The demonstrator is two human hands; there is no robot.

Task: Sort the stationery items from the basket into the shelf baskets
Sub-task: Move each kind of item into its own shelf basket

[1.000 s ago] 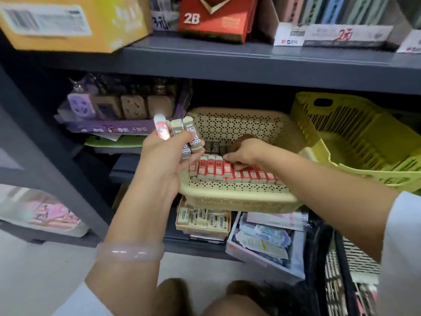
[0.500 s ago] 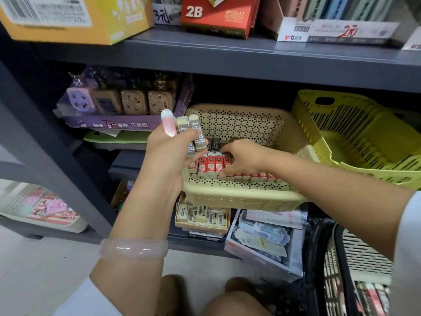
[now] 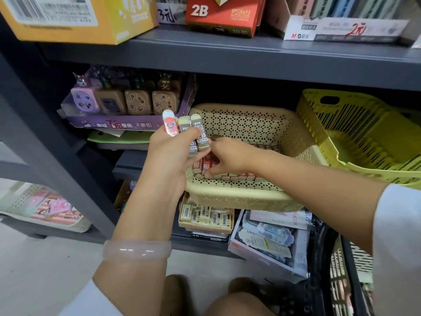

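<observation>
My left hand [image 3: 169, 156] grips three erasers [image 3: 189, 131] upright in a fan: one white with a red cartoon face, two beige 2B ones. It hovers at the left front corner of the beige perforated shelf basket [image 3: 239, 197]. My right hand [image 3: 227, 158] reaches down into that basket, fingers curled at the left end of a row of red-sleeved erasers [image 3: 239, 176] lined along the basket's front wall. Whether it pinches one is hidden by the fingers.
A yellow-green slotted basket [image 3: 364, 142] sits tilted to the right on the same shelf. A purple sharpener display [image 3: 127, 110] stands at left. Below are a box of barcoded erasers [image 3: 205, 216] and a black basket [image 3: 337, 281] at lower right. Boxes line the upper shelf [image 3: 227, 53].
My right hand has slid left along the row of red erasers toward the basket's left corner. My left hand with its three erasers has stayed nearly in place.
</observation>
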